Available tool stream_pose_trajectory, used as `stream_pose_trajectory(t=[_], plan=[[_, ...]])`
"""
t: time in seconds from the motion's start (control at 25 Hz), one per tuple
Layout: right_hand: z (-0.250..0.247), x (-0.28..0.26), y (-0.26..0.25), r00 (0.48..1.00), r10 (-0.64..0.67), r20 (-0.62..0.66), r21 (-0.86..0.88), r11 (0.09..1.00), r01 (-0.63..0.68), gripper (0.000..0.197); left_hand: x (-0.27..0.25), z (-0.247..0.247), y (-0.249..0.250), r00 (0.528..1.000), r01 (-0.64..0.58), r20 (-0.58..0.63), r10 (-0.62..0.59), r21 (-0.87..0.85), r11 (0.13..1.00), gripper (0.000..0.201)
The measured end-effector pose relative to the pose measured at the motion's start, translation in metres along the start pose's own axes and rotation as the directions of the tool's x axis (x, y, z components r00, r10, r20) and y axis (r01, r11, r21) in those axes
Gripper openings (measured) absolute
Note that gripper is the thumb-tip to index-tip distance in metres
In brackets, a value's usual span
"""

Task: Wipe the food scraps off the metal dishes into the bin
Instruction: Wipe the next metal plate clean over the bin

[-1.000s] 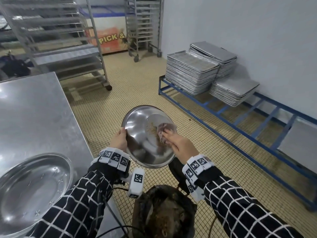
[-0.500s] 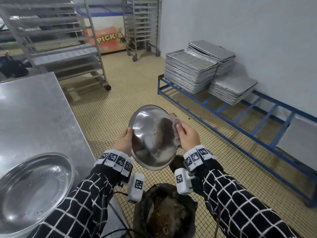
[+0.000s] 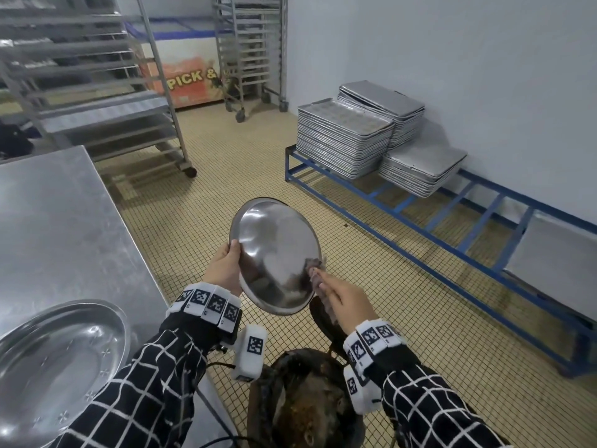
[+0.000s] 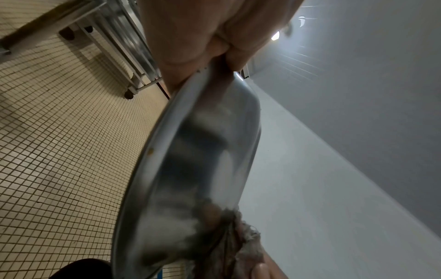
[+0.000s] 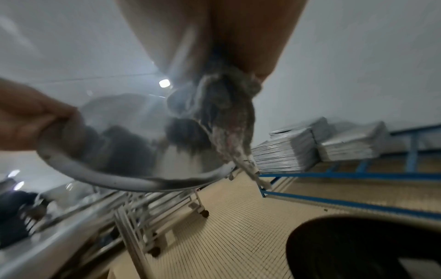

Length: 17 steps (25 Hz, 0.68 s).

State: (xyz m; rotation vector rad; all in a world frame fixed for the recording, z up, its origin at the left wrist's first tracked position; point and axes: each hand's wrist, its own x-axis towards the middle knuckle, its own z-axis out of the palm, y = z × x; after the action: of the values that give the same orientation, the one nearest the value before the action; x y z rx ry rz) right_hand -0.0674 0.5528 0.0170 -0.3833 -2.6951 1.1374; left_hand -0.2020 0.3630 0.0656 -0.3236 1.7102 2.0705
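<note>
A round metal dish (image 3: 274, 253) is held tilted above the dark bin (image 3: 303, 402), its inside looking shiny. My left hand (image 3: 226, 270) grips its left rim, thumb on the inner face; the left wrist view shows the same dish (image 4: 190, 169) edge-on. My right hand (image 3: 342, 302) holds a dirty grey rag (image 3: 315, 273) against the dish's lower right rim. In the right wrist view the rag (image 5: 224, 117) hangs from my fingers over the dish (image 5: 133, 143). A second, larger metal dish (image 3: 55, 360) lies on the steel table (image 3: 58, 221) at the left.
The bin holds brown scraps and stands on the tiled floor by the table's corner. A blue low rack (image 3: 420, 215) with stacked metal trays (image 3: 342, 137) runs along the right wall. Wheeled tray racks (image 3: 97, 92) stand behind the table.
The rag and my right hand have swept from the dish's centre to its lower right rim. The brown scraps seen on the dish earlier are gone from its face.
</note>
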Motion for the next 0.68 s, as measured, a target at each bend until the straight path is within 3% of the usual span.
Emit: stream_pose_trajectory(t=[0.08, 0.2, 0.28, 0.36, 0.44, 0.56, 0.68], plan=[[0.002, -0.005, -0.001, 0.978, 0.128, -0.165, 0.118, 0.987, -0.109, 0.037, 0.000, 0.005, 0.000, 0.999, -0.035, 0.020, 0.034, 0.011, 0.999, 0.021], [0.011, -0.010, -0.032, 0.959, 0.108, -0.263, 0.236, 0.971, -0.045, 0.041, -0.006, 0.016, -0.004, 0.993, -0.110, 0.044, 0.108, 0.049, 0.993, 0.022], [0.021, -0.006, -0.055, 0.964, -0.056, -0.259, 0.124, 0.988, 0.091, 0.049, -0.012, 0.024, -0.006, 0.984, -0.168, 0.070, 0.162, 0.088, 0.982, 0.024], [0.025, 0.009, -0.066, 0.933, -0.215, -0.288, -0.089, 0.976, 0.197, 0.055, -0.017, 0.029, -0.003, 0.973, -0.222, 0.095, 0.211, 0.123, 0.967, 0.025], [0.016, 0.032, -0.066, 0.910, -0.244, -0.334, -0.211, 0.961, 0.180, 0.056, -0.022, 0.032, 0.003, 0.966, -0.248, 0.109, 0.236, 0.122, 0.961, 0.025], [-0.005, 0.060, -0.047, 0.897, -0.170, -0.409, -0.165, 0.980, 0.110, 0.058, -0.022, 0.028, 0.010, 0.963, -0.264, 0.073, 0.258, 0.100, 0.959, 0.030], [-0.003, 0.056, -0.016, 0.936, -0.005, -0.353, -0.021, 1.000, -0.003, 0.058, -0.019, 0.021, 0.014, 0.969, -0.248, 0.040, 0.246, 0.069, 0.966, 0.030]])
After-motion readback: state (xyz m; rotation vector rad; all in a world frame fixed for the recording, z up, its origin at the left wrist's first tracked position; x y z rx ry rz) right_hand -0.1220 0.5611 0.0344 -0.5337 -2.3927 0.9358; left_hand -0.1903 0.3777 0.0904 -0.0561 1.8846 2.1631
